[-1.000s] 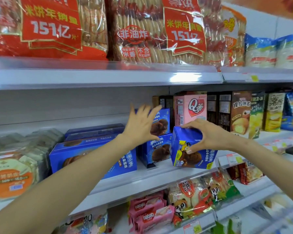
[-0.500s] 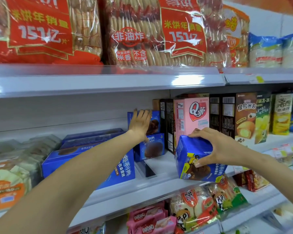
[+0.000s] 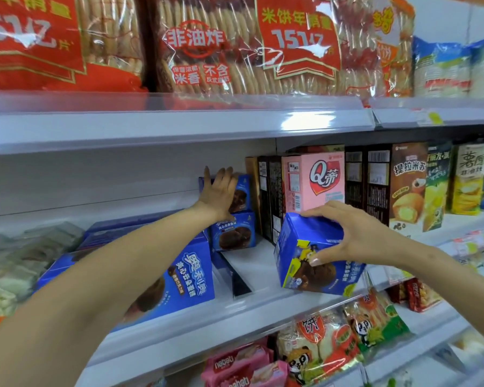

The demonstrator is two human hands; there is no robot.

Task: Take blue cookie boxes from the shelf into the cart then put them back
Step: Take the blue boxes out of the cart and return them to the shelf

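Note:
My right hand (image 3: 355, 233) grips a blue cookie box (image 3: 313, 258) from above, holding it tilted at the front edge of the middle shelf (image 3: 263, 275). Two more small blue cookie boxes stand stacked at the back of the shelf, the upper one (image 3: 242, 194) over the lower one (image 3: 232, 233). My left hand (image 3: 217, 195) lies flat against the front of the upper box, fingers extended upward; whether it grips the box cannot be told. A larger blue cookie box (image 3: 185, 272) sits to the left, partly hidden by my left forearm.
A pink box (image 3: 313, 180) and dark brown boxes (image 3: 375, 180) stand right of the stack. Big red cracker bags (image 3: 207, 43) fill the top shelf. Pink wafer packs (image 3: 241, 364) and panda snack bags (image 3: 344, 339) lie on the lower shelf. A clear divider (image 3: 235, 277) crosses the shelf.
My left hand has reached deeper and now presses on the upper stacked box. My right hand has drawn its blue box forward and right, tilting it at the shelf edge.

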